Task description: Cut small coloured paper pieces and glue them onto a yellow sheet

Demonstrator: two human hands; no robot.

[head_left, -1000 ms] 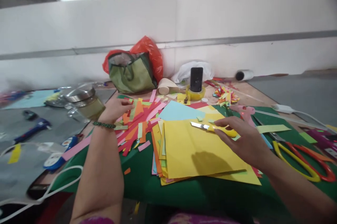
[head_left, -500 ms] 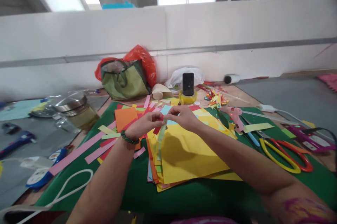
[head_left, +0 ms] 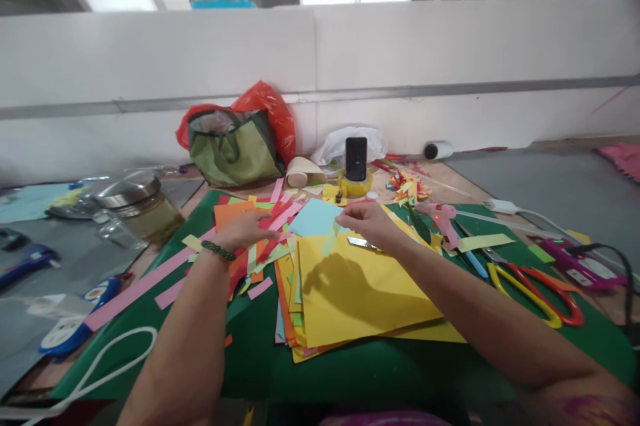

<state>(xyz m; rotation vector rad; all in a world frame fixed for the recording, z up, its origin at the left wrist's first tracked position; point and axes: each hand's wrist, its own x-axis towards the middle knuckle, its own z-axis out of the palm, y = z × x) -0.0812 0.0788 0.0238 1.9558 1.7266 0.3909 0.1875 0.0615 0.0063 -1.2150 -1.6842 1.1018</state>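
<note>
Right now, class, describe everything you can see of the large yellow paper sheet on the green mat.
The large yellow paper sheet is plain, matte and thin-looking. It lies flat, slightly skewed, atop a stack of coloured paper sheets on the green cutting mat. The right hand, its grip pinching a pale green paper strip, hovers at its far edge and shadows it; a small metal knife blade rests there.

The left hand (head_left: 245, 229) lies palm down, fingers spread, left of the yellow sheet (head_left: 360, 293). The right hand (head_left: 371, 223) hangs over its far edge, fingers bunched.
</note>
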